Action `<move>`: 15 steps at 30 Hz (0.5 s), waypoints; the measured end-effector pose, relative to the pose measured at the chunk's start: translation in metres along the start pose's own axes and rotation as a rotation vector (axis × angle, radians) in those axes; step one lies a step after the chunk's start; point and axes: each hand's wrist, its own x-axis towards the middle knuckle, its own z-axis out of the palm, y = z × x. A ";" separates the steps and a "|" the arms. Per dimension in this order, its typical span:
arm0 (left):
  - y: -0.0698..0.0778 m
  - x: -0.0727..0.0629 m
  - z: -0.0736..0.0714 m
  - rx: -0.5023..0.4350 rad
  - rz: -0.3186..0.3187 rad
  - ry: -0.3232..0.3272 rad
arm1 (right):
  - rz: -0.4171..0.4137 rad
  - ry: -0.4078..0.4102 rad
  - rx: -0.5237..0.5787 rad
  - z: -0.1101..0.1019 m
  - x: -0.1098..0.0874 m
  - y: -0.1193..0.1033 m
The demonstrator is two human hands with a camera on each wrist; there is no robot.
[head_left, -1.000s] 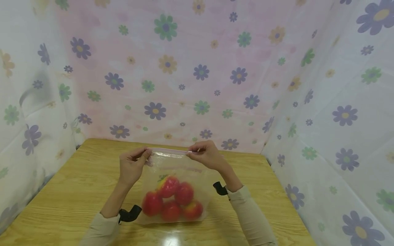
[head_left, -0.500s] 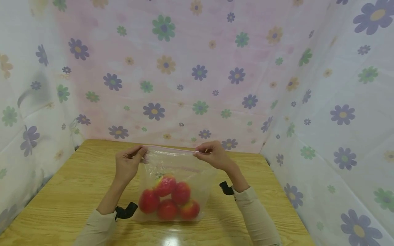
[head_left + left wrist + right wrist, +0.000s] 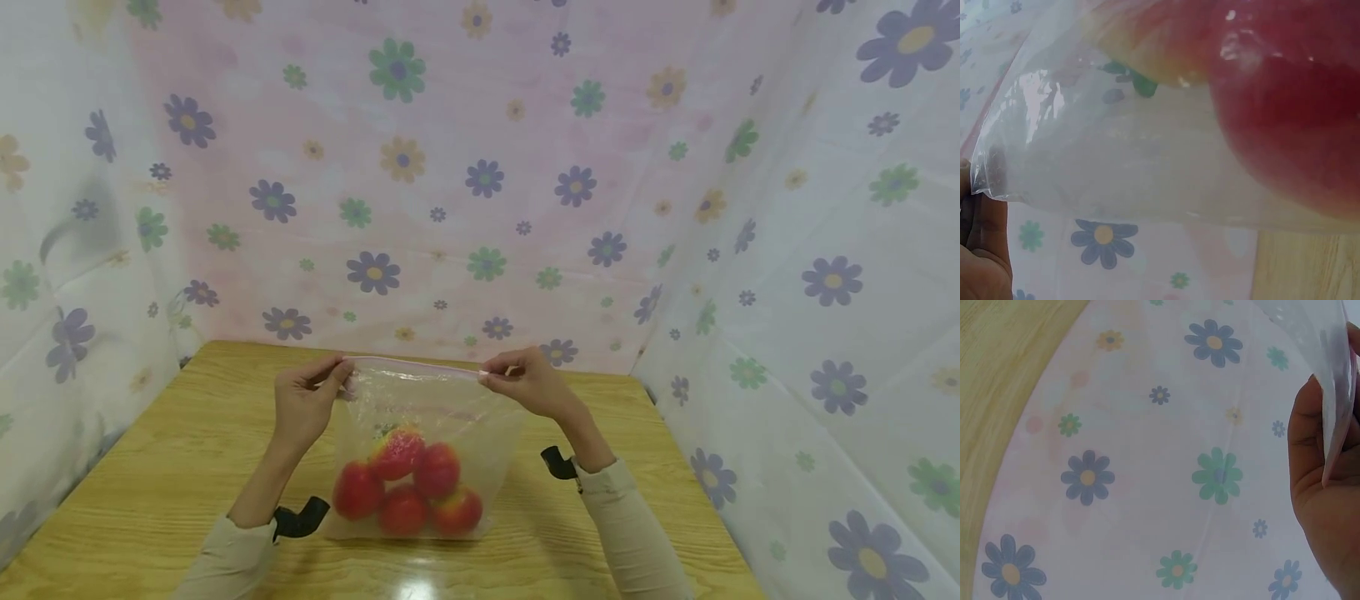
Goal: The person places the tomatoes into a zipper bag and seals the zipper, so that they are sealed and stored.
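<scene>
A clear zip bag (image 3: 450,408) holding several red-and-yellow apples (image 3: 402,510) stands upright on the wooden table, its pink zip strip (image 3: 412,363) uppermost. At the top left corner my left hand (image 3: 306,400) pinches the bag between thumb and fingers. My right hand (image 3: 531,383) pinches the zip strip near its right end, where a small white piece shows at the fingertips. In the left wrist view the apples (image 3: 1291,106) press close behind the plastic, and part of the left hand (image 3: 985,250) shows at the corner. The right wrist view has the right hand (image 3: 1329,481) gripping the bag's edge.
The wooden table (image 3: 150,467) extends on both sides of the bag. Flower-print cloth (image 3: 450,208) hangs behind it and along both sides. A black wrist mount (image 3: 302,517) sits at the left cuff, with another black mount (image 3: 558,463) at the right.
My right hand has slid rightward along the zip strip, while my left hand has shifted slightly left. The gap between the hands is wider, and the bag of apples has shifted a little left.
</scene>
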 end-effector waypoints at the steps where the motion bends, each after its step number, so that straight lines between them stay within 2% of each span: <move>1: 0.000 0.000 0.000 -0.004 0.002 -0.001 | -0.020 0.006 0.005 0.000 0.000 0.000; 4: 0.000 0.001 -0.002 0.002 0.007 0.004 | -0.070 0.026 0.019 0.002 0.002 0.000; 7: 0.000 0.001 -0.002 -0.003 0.005 0.004 | -0.082 0.038 0.024 0.002 0.002 0.001; 15: -0.003 0.003 -0.006 -0.030 0.013 -0.008 | -0.020 0.064 -0.002 0.002 -0.004 0.035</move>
